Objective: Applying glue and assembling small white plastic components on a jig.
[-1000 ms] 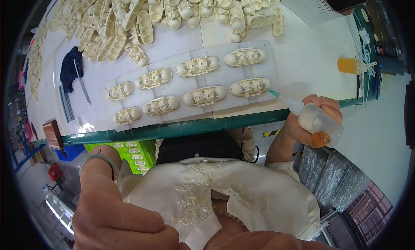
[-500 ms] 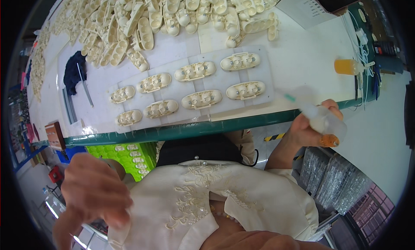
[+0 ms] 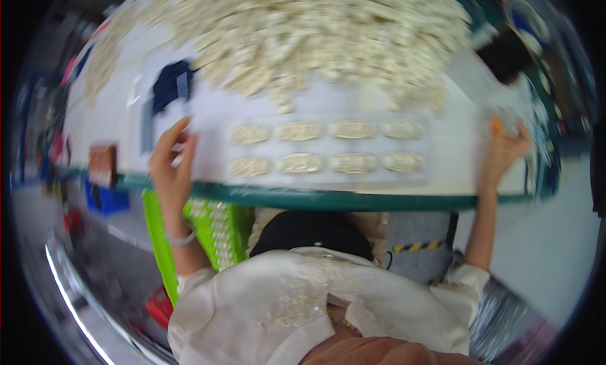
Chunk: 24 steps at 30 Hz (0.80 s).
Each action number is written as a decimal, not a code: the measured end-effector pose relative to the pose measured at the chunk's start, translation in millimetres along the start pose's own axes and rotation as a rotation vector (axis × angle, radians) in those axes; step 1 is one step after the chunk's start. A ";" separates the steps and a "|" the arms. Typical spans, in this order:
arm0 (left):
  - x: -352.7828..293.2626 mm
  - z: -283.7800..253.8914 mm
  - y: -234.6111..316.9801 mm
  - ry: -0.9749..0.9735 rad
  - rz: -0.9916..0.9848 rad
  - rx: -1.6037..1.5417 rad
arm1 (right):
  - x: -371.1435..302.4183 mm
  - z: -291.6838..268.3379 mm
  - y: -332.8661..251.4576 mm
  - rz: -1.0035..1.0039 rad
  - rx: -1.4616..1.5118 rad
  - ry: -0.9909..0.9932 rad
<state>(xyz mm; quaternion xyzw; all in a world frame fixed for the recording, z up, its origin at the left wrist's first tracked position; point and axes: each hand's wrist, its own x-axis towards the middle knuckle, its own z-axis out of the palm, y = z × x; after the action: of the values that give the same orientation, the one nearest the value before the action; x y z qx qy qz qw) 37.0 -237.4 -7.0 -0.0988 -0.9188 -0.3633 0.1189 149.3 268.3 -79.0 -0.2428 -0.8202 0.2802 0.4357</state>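
At a white worktable (image 3: pixel 454 147) edged in green, seen blurred from overhead, a person in a cream embroidered blouse (image 3: pixel 315 302) reaches out with both arms. Across the far half of the table spreads a large heap of cream-coloured oval pieces (image 3: pixel 303 37). Nearer the edge lies a pale rectangular sheet (image 3: pixel 328 147) carrying eight of the same oval pieces (image 3: pixel 300 131), four in the far row and four in the near row.

Below the table's rim, to the person's left, stands a bright green crate (image 3: pixel 196 232) holding more pale pieces, with a blue box (image 3: pixel 107 198) on the floor beyond it. A brown rectangular object (image 3: pixel 102 165) sits at the table's left end, and a dark blue item (image 3: pixel 169 84) lies near the sheet's far left corner.

The left hand (image 3: pixel 172 166), a bracelet at the wrist, rests at the sheet's left end with fingers loosely spread, touching the table edge there; whether it pinches the sheet cannot be told. The right hand (image 3: pixel 505 152) is at the table's right side, fingers curled around a small orange-tipped object (image 3: pixel 497 125), well apart from the sheet.
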 end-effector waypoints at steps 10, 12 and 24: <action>9.2 2.8 -38.4 0.157 -0.080 0.075 | 44.1 21.9 32.1 0.226 0.190 -0.141; 22.5 12.8 -56.6 0.184 -0.027 0.166 | 38.0 23.1 28.3 0.240 0.195 -0.159; 45.6 -20.7 -18.3 -0.310 -0.036 -0.435 | -64.3 -49.3 -104.8 -0.154 0.092 -0.189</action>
<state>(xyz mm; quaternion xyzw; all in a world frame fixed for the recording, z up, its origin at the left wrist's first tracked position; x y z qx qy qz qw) -8.3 -260.4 9.1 -0.1603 -0.8280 -0.5347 -0.0538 207.4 163.3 -23.0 -0.1315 -0.8602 0.3048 0.3872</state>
